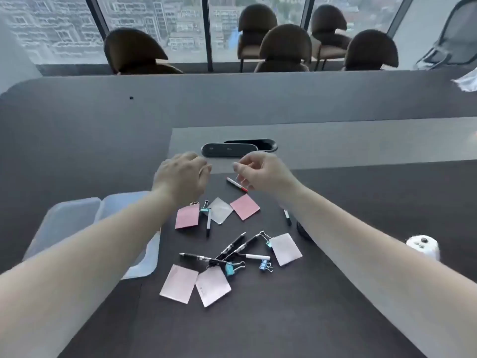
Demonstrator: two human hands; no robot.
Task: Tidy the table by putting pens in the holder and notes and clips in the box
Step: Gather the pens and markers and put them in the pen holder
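Observation:
Both hands hover above the dark table, beyond the clutter. My left hand is loosely curled and holds nothing that I can see. My right hand is also loosely curled, just above a red-and-white pen. Several pink notes lie scattered, such as the pink note under my right hand and the pale note. Black pens lie crossed in the middle with blue binder clips among them. A clear plastic box sits at the left, partly under my left forearm. A dark round holder peeks from under my right forearm.
A black oval cable cover lies beyond the hands on a grey inset. A white controller rests at the right. Brown chairs stand behind the table's far edge, in front of windows.

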